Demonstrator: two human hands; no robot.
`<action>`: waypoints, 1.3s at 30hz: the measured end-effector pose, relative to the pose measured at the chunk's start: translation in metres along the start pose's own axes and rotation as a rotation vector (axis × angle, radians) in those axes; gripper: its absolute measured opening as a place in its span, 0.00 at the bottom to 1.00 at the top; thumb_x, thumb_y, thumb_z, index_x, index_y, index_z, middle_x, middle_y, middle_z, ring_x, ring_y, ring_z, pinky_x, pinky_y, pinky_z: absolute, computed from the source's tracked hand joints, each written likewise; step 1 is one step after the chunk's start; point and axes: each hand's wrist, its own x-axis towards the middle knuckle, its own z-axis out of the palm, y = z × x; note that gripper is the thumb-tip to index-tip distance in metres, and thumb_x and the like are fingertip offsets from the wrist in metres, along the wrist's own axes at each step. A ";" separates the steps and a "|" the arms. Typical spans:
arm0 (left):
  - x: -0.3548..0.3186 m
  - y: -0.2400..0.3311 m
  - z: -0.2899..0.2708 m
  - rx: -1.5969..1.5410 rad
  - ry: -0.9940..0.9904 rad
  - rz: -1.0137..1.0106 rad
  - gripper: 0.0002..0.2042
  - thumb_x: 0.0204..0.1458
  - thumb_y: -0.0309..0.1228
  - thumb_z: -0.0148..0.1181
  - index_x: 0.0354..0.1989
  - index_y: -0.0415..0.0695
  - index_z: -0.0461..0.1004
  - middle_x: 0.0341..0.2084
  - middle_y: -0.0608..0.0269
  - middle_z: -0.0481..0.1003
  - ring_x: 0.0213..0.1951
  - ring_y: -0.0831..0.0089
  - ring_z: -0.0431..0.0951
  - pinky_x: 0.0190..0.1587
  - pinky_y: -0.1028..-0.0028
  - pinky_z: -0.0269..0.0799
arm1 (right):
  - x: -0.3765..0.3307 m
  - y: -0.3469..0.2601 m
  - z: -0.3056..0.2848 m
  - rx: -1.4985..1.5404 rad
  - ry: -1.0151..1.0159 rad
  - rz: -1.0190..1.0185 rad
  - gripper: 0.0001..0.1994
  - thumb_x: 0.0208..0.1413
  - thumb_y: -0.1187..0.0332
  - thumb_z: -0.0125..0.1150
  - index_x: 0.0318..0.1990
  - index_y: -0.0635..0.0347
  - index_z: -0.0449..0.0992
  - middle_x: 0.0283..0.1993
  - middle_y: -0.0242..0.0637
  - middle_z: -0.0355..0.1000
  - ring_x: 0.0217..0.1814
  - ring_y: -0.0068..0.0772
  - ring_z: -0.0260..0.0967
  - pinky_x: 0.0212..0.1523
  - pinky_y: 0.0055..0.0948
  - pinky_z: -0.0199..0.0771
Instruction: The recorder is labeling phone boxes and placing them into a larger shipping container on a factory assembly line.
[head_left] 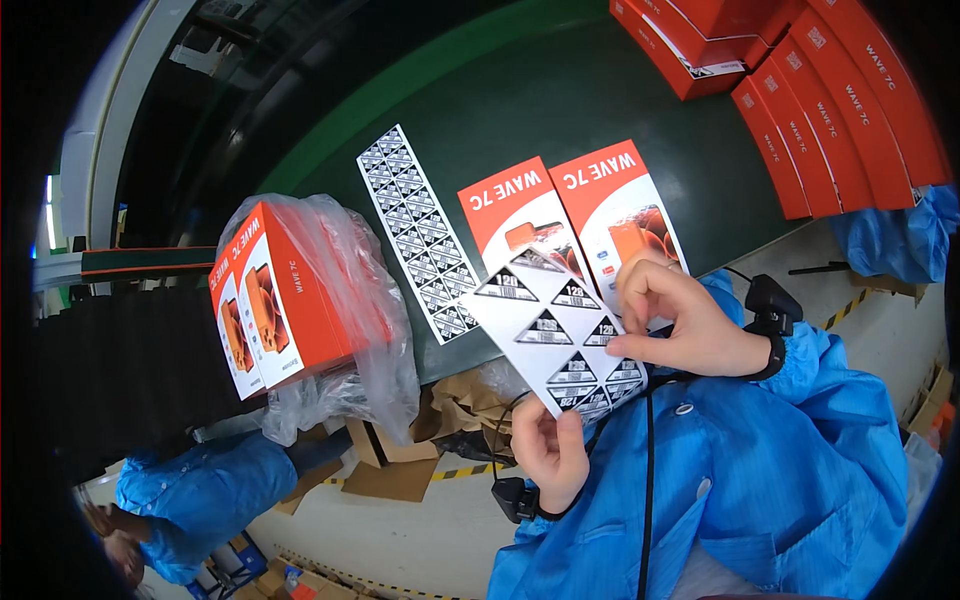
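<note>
My left hand (553,446) holds the lower edge of a white sticker sheet (548,322) printed with black triangular labels. My right hand (677,318) pinches at the sheet's right edge, thumb and fingers on a label. Just behind the sheet, two orange-and-white product boxes (570,215) lie flat side by side on the dark green table (520,110). Both arms wear blue sleeves, each with a black wrist device.
A long strip of the same labels (415,230) lies on the table to the left. A stack of orange boxes in clear plastic wrap (300,300) stands at the left. Rows of red boxes (820,100) fill the back right. Another person in blue (190,500) is at the lower left.
</note>
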 end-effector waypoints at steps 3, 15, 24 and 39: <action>0.001 -0.010 -0.005 0.090 -0.008 0.078 0.08 0.50 0.20 0.56 0.38 0.34 0.68 0.32 0.60 0.71 0.27 0.83 0.67 0.29 0.85 0.62 | 0.002 -0.005 0.011 -0.672 0.185 -0.538 0.08 0.43 0.76 0.63 0.33 0.58 0.72 0.32 0.33 0.63 0.37 0.30 0.65 0.36 0.27 0.65; 0.004 -0.005 -0.019 0.288 -0.004 0.112 0.06 0.46 0.22 0.62 0.31 0.35 0.72 0.25 0.63 0.71 0.21 0.86 0.64 0.18 0.87 0.54 | 0.003 -0.002 0.035 -0.558 -0.083 -0.478 0.09 0.45 0.70 0.64 0.34 0.60 0.73 0.33 0.36 0.71 0.36 0.35 0.71 0.35 0.29 0.71; 0.021 0.010 -0.025 0.692 -0.090 0.302 0.05 0.47 0.21 0.60 0.32 0.36 0.73 0.29 0.56 0.74 0.21 0.69 0.73 0.20 0.76 0.65 | 0.028 -0.013 0.038 -0.566 -0.161 -0.296 0.07 0.44 0.72 0.67 0.29 0.60 0.73 0.33 0.37 0.74 0.35 0.33 0.73 0.35 0.26 0.72; 0.014 -0.008 -0.072 0.517 0.344 0.028 0.15 0.53 0.22 0.52 0.48 0.29 0.61 0.36 0.52 0.72 0.34 0.74 0.75 0.37 0.78 0.71 | 0.082 -0.007 0.042 -0.840 -0.280 0.004 0.06 0.45 0.72 0.57 0.25 0.67 0.75 0.19 0.41 0.71 0.22 0.38 0.70 0.31 0.31 0.69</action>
